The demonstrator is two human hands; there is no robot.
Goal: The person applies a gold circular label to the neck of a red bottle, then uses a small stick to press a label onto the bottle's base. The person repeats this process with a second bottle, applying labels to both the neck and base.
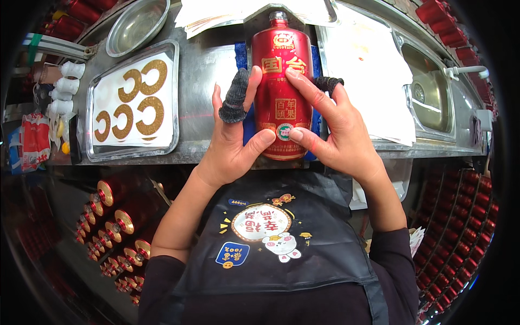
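Note:
A red bottle [274,86] with gold characters and a pale neck cap lies on its back on a blue support [241,56], its neck pointing away from me. A small round green and white sticker [283,131] sits low on its front. My left hand [225,149] rests along the bottle's left side, fingers apart, thumb tip at the sticker. From the right, my right hand [346,135] touches the sticker's edge with its thumb, while its index fingertip lies on the upper gold lettering. Black knitted finger sleeves [234,97] cover a finger on each hand.
At left, a metal tray [174,97] holds gold C-shaped pieces on white paper, below a steel bowl [138,27]. White sheets [374,81] lie at right beside a sink [430,108]. Red bottles [127,222] fill both sides below the metal counter [200,59].

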